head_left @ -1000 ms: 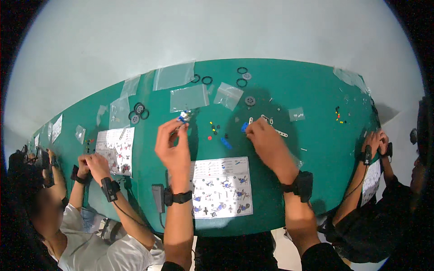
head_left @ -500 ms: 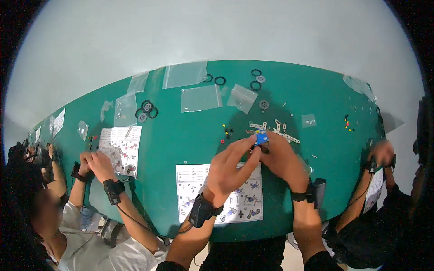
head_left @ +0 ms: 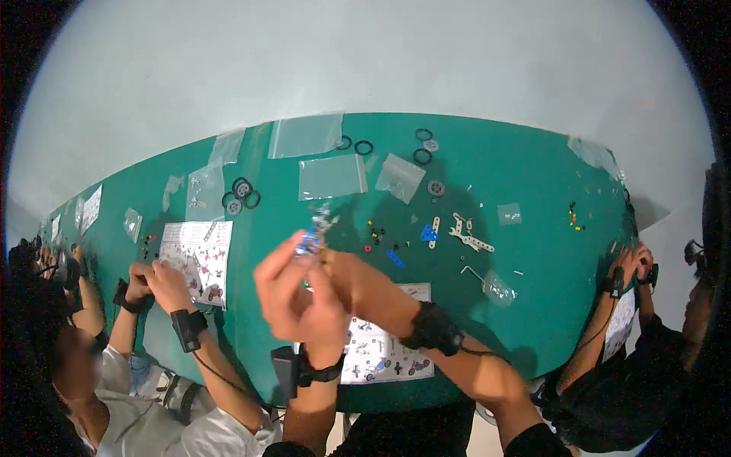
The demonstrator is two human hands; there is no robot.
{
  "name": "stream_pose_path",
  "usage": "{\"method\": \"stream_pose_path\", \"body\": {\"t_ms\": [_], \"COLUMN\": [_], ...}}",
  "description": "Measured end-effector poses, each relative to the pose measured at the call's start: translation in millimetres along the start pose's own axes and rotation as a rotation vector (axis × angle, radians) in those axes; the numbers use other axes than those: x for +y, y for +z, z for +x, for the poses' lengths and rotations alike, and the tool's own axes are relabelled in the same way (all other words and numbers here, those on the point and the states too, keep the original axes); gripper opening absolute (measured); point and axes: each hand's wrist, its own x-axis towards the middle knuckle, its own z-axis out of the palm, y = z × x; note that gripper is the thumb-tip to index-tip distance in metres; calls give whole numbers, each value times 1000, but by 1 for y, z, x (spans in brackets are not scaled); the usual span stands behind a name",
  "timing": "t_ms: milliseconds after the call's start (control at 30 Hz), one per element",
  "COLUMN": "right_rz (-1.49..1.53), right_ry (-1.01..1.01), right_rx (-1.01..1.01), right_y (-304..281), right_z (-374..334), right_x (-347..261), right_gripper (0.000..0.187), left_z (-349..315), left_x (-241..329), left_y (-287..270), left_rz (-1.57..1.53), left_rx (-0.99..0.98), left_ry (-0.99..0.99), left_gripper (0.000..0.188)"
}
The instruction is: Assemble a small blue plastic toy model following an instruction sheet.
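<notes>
Raised over the left part of my instruction sheet [head_left: 392,358], my left hand [head_left: 293,297] pinches a small blue-and-silver toy assembly [head_left: 308,242]. Its upper end is blurred, so the separate parts cannot be made out. My right hand [head_left: 358,282] reaches across from the right, its fingers closed against the same assembly and partly hidden behind the left hand. On the table to their right lie a blue triangular plate [head_left: 429,233], a blue perforated strip [head_left: 394,258], cream perforated strips [head_left: 474,239] and a hex key [head_left: 473,271].
Small black and yellow pieces [head_left: 373,232] lie beyond my hands. Further back are clear bags [head_left: 333,177], black tyre rings [head_left: 364,148] and a grey wheel [head_left: 435,188]. A small clear bag [head_left: 499,288] lies right. Co-workers' hands [head_left: 164,282] are at the left and right.
Both hands have moved left and up off the table, carrying the blue piece away from the cream strips. Blue parts and the hex key that they had covered now show. The view has shifted slightly.
</notes>
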Motion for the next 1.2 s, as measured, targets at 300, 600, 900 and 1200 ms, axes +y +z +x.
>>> {"method": "stream_pose_path", "body": {"t_ms": [300,600,900,1200], "right_rz": [14,-615,-812,-273], "right_ry": [-3,169,112,276], "right_rx": [10,13,81,626], "right_y": [0,-22,-35,-93], "right_z": [-2,-49,-60,-64], "right_x": [-1,-15,-6,-22], "right_gripper": [22,16,18,12], "left_z": [9,-8,-22,-28], "left_x": [-9,-19,-25,-22], "left_y": [-4,12,27,37], "left_rz": [-535,-248,-185,-163], "left_rx": [-21,-265,-384,-422], "left_ry": [-548,-336,-462,-395], "left_gripper": [14,25,22,26]}}
